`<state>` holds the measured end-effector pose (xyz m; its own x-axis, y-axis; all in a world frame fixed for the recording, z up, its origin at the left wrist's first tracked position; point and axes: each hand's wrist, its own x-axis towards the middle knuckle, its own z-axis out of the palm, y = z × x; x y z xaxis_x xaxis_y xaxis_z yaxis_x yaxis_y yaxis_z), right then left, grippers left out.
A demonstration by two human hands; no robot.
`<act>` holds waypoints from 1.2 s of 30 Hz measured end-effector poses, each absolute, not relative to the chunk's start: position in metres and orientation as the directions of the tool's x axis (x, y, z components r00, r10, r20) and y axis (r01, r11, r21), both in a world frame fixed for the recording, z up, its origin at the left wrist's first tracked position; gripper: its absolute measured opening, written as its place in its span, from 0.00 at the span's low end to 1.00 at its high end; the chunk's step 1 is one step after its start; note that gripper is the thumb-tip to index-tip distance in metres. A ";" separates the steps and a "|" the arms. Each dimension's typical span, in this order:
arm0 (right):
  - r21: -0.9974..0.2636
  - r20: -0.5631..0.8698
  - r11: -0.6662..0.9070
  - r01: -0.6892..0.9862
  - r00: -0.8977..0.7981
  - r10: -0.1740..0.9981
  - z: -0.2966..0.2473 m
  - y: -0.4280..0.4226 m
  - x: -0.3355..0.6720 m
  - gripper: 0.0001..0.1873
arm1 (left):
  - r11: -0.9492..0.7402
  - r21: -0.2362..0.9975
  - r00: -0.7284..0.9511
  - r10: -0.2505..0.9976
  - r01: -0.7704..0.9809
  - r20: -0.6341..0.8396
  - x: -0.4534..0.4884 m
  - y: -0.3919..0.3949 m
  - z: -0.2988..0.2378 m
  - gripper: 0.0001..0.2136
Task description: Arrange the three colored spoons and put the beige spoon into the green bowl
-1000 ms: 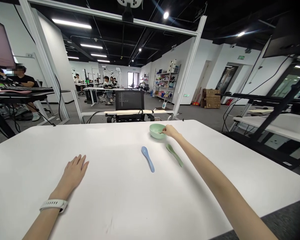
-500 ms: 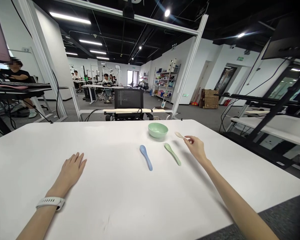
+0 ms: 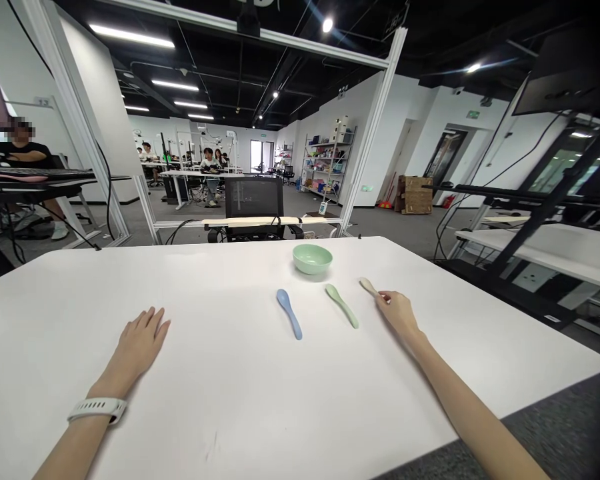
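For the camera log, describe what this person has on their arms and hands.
The left hand has a white perforated wristband at the wrist; the right hand has no band. No sleeves, cables or markings show.

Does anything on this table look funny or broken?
Nothing stands out. No spill or damage shows: the green bowl sits upright, and the blue spoon and green spoon lie whole on the white table. The right hand holds a cream spoon.
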<state>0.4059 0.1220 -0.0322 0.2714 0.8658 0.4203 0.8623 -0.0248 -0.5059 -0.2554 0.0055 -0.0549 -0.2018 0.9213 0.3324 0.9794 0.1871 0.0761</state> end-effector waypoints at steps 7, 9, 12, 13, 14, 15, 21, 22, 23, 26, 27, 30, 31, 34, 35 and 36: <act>-0.456 0.469 -0.010 0.890 0.249 0.848 -0.036 0.126 0.415 0.28 | 0.191 0.098 -0.213 0.925 0.977 0.315 -0.254 0.006 -0.054 0.35; -0.449 0.479 0.000 0.893 0.240 0.844 -0.037 0.127 0.417 0.28 | 0.196 0.100 -0.218 0.927 0.975 0.305 -0.254 0.006 -0.054 0.36; -0.448 0.481 0.004 0.894 0.238 0.844 -0.038 0.129 0.419 0.27 | 0.190 0.096 -0.211 0.922 0.977 0.324 -0.255 0.006 -0.055 0.35; -0.448 0.482 0.004 0.894 0.238 0.843 -0.039 0.129 0.419 0.26 | 0.185 0.094 -0.206 0.920 0.978 0.334 -0.255 0.006 -0.056 0.35; -0.446 0.484 0.004 0.895 0.237 0.842 -0.039 0.129 0.420 0.26 | 0.179 0.090 -0.199 0.918 0.980 0.343 -0.256 0.007 -0.057 0.34; -0.443 0.485 0.005 0.896 0.235 0.842 -0.039 0.129 0.420 0.26 | 0.174 0.086 -0.194 0.916 0.981 0.350 -0.256 0.007 -0.058 0.34; -0.425 0.456 -0.019 0.905 0.232 0.859 -0.039 0.128 0.419 0.24 | 0.175 0.063 -0.186 0.913 0.983 0.363 -0.257 0.007 -0.059 0.34; -0.424 0.456 -0.030 0.905 0.242 0.857 -0.039 0.128 0.419 0.25 | 0.177 0.061 -0.187 0.913 0.982 0.362 -0.257 0.007 -0.058 0.33; -0.421 0.462 -0.040 0.906 0.251 0.851 -0.038 0.127 0.418 0.25 | 0.178 0.061 -0.188 0.914 0.982 0.359 -0.257 0.007 -0.057 0.33; -0.413 0.517 -0.040 0.910 0.270 0.812 -0.032 0.124 0.410 0.29 | 0.183 0.067 -0.195 0.921 0.981 0.338 -0.255 0.005 -0.055 0.35; -0.414 0.532 -0.022 0.910 0.261 0.805 -0.029 0.122 0.406 0.29 | 0.184 0.070 -0.197 0.923 0.980 0.331 -0.255 0.005 -0.054 0.35; -0.439 0.508 0.088 0.894 0.167 0.845 -0.019 0.113 0.383 0.29 | 0.183 0.081 -0.199 0.922 0.980 0.332 -0.253 0.002 -0.051 0.35; -0.451 0.484 0.131 0.883 0.119 0.867 -0.017 0.108 0.373 0.29 | 0.172 0.085 -0.191 0.920 0.981 0.342 -0.252 0.002 -0.049 0.34; -0.463 0.403 0.201 0.863 0.003 0.915 -0.014 0.095 0.342 0.30 | 0.070 0.115 -0.112 0.905 0.991 0.411 -0.246 0.000 -0.039 0.31; -0.459 0.375 0.204 0.865 -0.019 0.927 -0.013 0.091 0.333 0.30 | 0.019 0.133 -0.076 0.896 0.991 0.437 -0.242 0.000 -0.034 0.30; -0.453 0.349 0.202 0.868 -0.036 0.936 -0.013 0.087 0.325 0.30 | -0.031 0.155 -0.044 0.887 0.987 0.459 -0.236 0.000 -0.028 0.29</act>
<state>0.3247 0.0875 -0.0132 -0.0357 0.9363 0.3495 0.8682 0.2022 -0.4532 -0.2356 -0.0002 -0.0279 -0.0442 0.8872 0.4593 0.9875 -0.0309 0.1548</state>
